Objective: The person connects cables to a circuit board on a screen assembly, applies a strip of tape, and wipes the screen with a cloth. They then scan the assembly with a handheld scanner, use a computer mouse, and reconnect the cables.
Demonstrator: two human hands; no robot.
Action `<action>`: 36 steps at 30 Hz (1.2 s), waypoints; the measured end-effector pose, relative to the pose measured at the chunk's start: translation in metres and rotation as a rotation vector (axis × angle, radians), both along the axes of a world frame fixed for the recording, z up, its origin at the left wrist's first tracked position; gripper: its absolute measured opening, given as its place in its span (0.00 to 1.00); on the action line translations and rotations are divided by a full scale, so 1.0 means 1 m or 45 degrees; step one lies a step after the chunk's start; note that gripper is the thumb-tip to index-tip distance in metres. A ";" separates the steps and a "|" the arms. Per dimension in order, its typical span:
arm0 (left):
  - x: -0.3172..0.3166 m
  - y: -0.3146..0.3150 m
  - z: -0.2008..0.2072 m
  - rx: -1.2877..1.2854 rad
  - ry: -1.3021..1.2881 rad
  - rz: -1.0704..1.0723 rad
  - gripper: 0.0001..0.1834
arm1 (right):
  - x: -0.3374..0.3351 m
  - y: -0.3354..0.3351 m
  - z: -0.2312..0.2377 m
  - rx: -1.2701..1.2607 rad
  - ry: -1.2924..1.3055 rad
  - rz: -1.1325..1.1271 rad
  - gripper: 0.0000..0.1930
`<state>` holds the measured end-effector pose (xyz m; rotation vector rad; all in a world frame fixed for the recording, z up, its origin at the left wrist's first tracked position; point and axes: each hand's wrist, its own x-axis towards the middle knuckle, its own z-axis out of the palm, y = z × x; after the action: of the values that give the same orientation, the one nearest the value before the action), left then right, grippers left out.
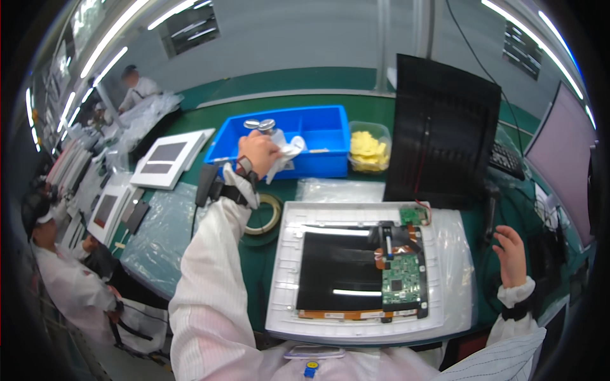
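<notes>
My left hand (258, 152) reaches over the near side of a blue divided bin (248, 118). Its fingers are closed on a crumpled white cloth (291, 151), which hangs down over the bin's near wall. Two shiny round metal tops (267, 124) show just past the knuckles; what they belong to is hidden. My right hand (511, 255) is held up at the right, holding nothing, fingers apart. Between my arms lies a white display housing (286, 260), face down, with a black panel (340, 270) and a green circuit board (403, 279) inside.
A clear tub of yellow pieces (368, 151) stands beside the bin. Behind the housing rises a black panel (438, 127), with a monitor (562, 159) at the far right. A tape roll (276, 216) lies near my left forearm. White framed units (170, 159) and a co-worker (70, 273) are at left.
</notes>
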<state>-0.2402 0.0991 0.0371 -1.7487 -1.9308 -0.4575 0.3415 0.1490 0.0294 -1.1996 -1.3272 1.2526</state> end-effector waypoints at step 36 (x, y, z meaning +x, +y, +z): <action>-0.053 -0.012 0.038 0.471 -0.581 -0.130 0.12 | -0.011 -0.054 -0.018 0.034 -0.089 -0.062 0.11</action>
<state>-0.2931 0.0874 0.0750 -1.5949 -1.8859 -1.2561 0.3301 0.0947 0.0113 -1.2594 -1.3532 1.1648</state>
